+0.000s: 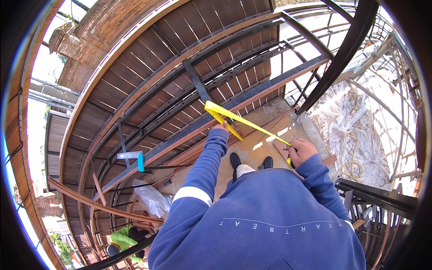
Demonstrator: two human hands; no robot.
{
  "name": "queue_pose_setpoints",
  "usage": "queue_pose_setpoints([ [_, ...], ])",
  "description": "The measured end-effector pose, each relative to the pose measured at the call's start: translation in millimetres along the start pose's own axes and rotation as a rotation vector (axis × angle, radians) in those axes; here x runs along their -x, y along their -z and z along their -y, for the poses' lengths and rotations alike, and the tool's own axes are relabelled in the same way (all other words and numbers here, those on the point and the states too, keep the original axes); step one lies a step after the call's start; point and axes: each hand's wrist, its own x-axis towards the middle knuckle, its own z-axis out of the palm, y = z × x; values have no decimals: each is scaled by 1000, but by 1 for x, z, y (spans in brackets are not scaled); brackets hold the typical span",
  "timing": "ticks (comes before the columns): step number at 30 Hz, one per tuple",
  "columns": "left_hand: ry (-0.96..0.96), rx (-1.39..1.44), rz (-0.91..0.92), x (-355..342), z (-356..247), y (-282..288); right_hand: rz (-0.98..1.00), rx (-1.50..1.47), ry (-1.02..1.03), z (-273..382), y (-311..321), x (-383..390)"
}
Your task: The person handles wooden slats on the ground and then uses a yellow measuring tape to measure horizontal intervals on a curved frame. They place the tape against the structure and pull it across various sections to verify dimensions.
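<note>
A bright yellow measuring tape (247, 121) stretches between my two hands. Its far end bends over in a loop near the dark steel crosspiece, and a length hangs back down past my left hand. My left hand (221, 126) is closed at the tape just below that loop; its fingers are partly hidden behind the tape. My right hand (302, 151) is closed around the near end, with a bit of yellow showing under the fingers. A reddish-brown board (281, 149) shows beside that hand.
Curved steel beams (265, 100) and dark wooden slats (148, 49) rise ahead. A grey and teal tool (140, 161) rests on a beam at left, above a clear plastic bag (153, 198). A person in green (122, 237) is at lower left. Plastic sheeting (337, 108) lies right.
</note>
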Motion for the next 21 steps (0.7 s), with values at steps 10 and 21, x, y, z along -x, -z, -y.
queue_pose_setpoints([
  [10,-9,0,-30,-2,4,-7,2,10,-11,-2,-2,1],
  [21,-127,84,-221,35,20,-3,-5,29,22,-4,13,13],
])
